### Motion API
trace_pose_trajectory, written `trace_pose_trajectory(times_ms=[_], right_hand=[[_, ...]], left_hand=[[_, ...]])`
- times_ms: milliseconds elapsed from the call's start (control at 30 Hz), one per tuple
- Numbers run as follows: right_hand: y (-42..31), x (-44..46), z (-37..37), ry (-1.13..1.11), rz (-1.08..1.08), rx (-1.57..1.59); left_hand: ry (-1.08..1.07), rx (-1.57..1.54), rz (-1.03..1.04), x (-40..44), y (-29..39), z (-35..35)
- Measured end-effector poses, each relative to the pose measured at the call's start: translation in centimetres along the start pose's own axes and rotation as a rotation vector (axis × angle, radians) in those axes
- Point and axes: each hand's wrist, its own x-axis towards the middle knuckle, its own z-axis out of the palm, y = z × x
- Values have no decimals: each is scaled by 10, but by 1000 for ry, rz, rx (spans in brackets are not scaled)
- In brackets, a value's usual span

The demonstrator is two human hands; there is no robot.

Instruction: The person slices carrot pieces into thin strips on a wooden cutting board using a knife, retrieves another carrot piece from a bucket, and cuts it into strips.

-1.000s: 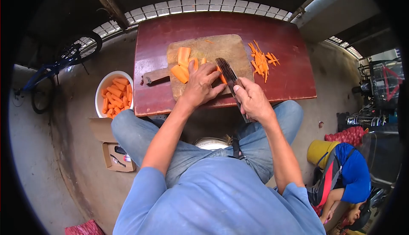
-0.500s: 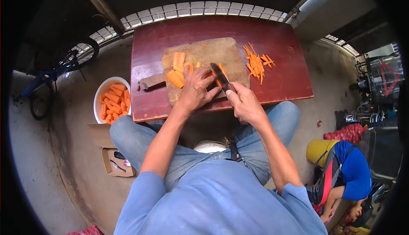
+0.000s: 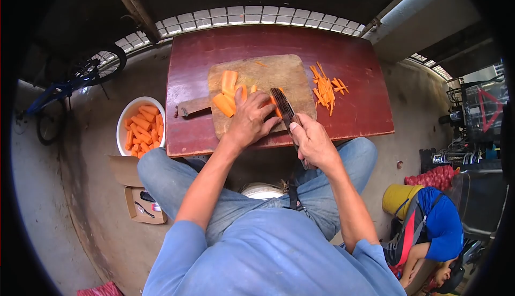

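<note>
On a wooden cutting board (image 3: pixel 292 70), my left hand (image 3: pixel 249 118) presses down on a piece of carrot (image 3: pixel 277 108), its fingers bent over it. My right hand (image 3: pixel 313 141) is closed round a dark knife (image 3: pixel 283 105), whose blade stands against the carrot beside my left fingertips. Larger carrot pieces (image 3: pixel 229 82) lie on the board to the left of my left hand. A pile of thin carrot strips (image 3: pixel 324 89) rests on the red table, right of the board.
A white bucket of carrots (image 3: pixel 122 134) stands left of the red table (image 3: pixel 365 108). An open cardboard box (image 3: pixel 147 215) is below it. A bicycle (image 3: pixel 64 89) is at the left. At the lower right, a person in blue (image 3: pixel 442 223) bends beside a yellow bucket (image 3: pixel 396 199).
The knife has tilted in my right hand, its blade staying near my left fingertips. The table and board sit slightly lower in view. Both hands keep their holds.
</note>
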Motion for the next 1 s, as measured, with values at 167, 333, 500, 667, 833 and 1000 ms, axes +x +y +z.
trace_pose_trajectory(times_ms=[167,333,500,667,833,1000], right_hand=[[-11,7,6,-10,65,-33],[12,13,2,30,-61,57],[4,2,3,53,-72,2],[5,18,10,28,-23,-50],[0,17,2,28,-48,-3],[3,5,4,35,-74,-16]], left_hand=[[-4,12,11,2,1,-1],[18,1,17,1,2,-2],[4,21,17,0,1,-1],[9,29,13,-1,-1,2],[-6,19,11,1,1,-1],[9,31,6,0,1,0]])
